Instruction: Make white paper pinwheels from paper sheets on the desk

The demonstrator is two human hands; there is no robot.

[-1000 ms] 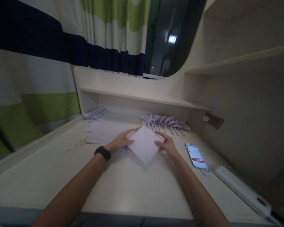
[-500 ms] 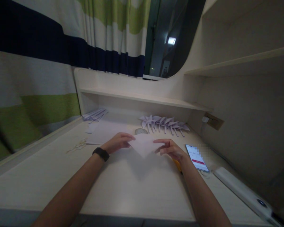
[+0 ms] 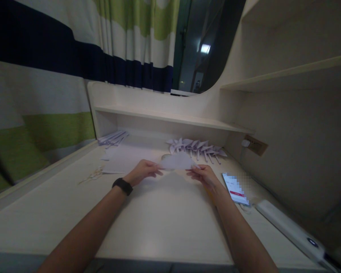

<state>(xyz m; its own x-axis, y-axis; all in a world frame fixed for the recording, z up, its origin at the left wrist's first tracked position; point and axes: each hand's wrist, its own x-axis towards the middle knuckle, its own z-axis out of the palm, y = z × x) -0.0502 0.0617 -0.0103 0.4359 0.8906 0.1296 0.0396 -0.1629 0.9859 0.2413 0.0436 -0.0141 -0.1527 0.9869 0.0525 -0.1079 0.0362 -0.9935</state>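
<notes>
A small white sheet of paper [image 3: 177,161], triangular with its peak pointing away from me, is held just above the desk. My left hand [image 3: 145,169], with a dark band on its wrist, pinches the paper's left corner. At the opposite corner, my right hand [image 3: 205,176] pinches the paper between thumb and fingers. Behind the paper, partly covered by it, lies a round clear object [image 3: 165,156], perhaps a tape roll. Something yellow [image 3: 211,195] shows under my right wrist, mostly hidden.
Several white paper pinwheels [image 3: 197,147] lie at the back right. Paper sheets [image 3: 130,154], thin paper sticks [image 3: 113,138] and pale strings [image 3: 93,175] are on the left. A lit phone [image 3: 235,190] and a long white device [image 3: 291,227] lie right, below a wall socket [image 3: 255,145].
The paper's point faced toward me before; now the point is turned up and away. Both hands stay at its ends, with the right hand moved slightly.
</notes>
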